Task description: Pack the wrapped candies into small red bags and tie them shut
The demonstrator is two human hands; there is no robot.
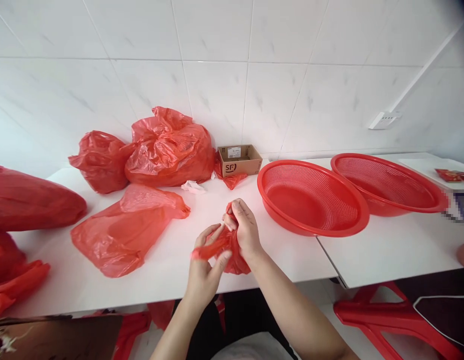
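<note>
A small red plastic bag [237,261] sits near the front edge of the white table, between my two hands. My right hand [247,230] is closed around its gathered neck, fingers pinched at the top. From the left, my left hand [203,267] holds a twisted strip of the same bag, which crosses the palm between thumb and fingers. Something pale shows at the bag's neck by the fingertips, too small to name. What the bag contains is hidden. Left of my hands, a flattened red plastic bag [122,230] lies on the table.
Full red bags [171,150] stand against the tiled wall, with others at the far left. A cardboard box [241,160] and crumpled white tissue [194,187] lie behind my hands. Two red plastic baskets [310,200] stand right. Another person's dark clothing [442,305] shows at lower right.
</note>
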